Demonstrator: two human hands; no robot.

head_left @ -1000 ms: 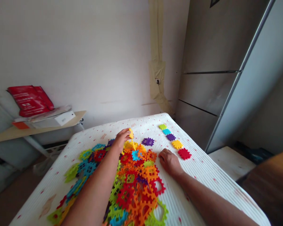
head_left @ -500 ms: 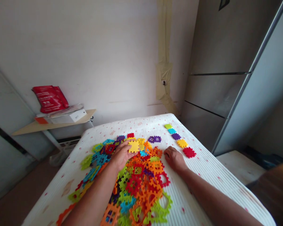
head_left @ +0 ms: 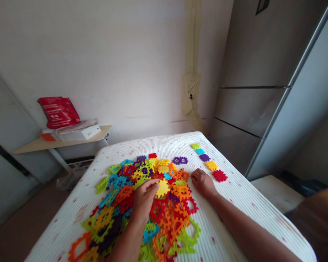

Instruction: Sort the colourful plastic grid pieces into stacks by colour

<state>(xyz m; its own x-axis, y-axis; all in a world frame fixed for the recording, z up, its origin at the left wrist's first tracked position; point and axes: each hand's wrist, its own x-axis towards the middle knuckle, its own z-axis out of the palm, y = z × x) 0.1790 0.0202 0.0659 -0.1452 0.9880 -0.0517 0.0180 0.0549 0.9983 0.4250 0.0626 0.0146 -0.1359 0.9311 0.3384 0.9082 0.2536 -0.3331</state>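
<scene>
My left hand point(head_left: 146, 193) is closed on the edge of a yellow square puzzle tile point(head_left: 162, 188) with toothed sides, pinching it between thumb and fingers. It is over a heap of interlocking plastic tiles point(head_left: 158, 211) in red, orange, green, blue, purple and yellow, many with window-like cutouts. To the right of the heap my right hand point(head_left: 203, 183) rests on the tablecloth, fingers curled in, with nothing visible in them. Beyond it a slanting row of solid tiles runs toward the far edge: red point(head_left: 220, 175), yellow point(head_left: 212, 165), purple point(head_left: 204, 157), blue point(head_left: 199, 151) and green point(head_left: 195, 146).
Two purple window tiles point(head_left: 179, 160) lie apart, behind the heap. A white ribbed cloth point(head_left: 224, 218) covers the table. At the left stands a small shelf point(head_left: 32, 145) with red packages point(head_left: 57, 112) and a white box point(head_left: 89, 133). A grey refrigerator point(head_left: 251, 105) stands at the right.
My left hand has drawn back nearer to me and slightly right with the yellow tile, uncovering tiles at the far side of the heap. My right hand stays in place.
</scene>
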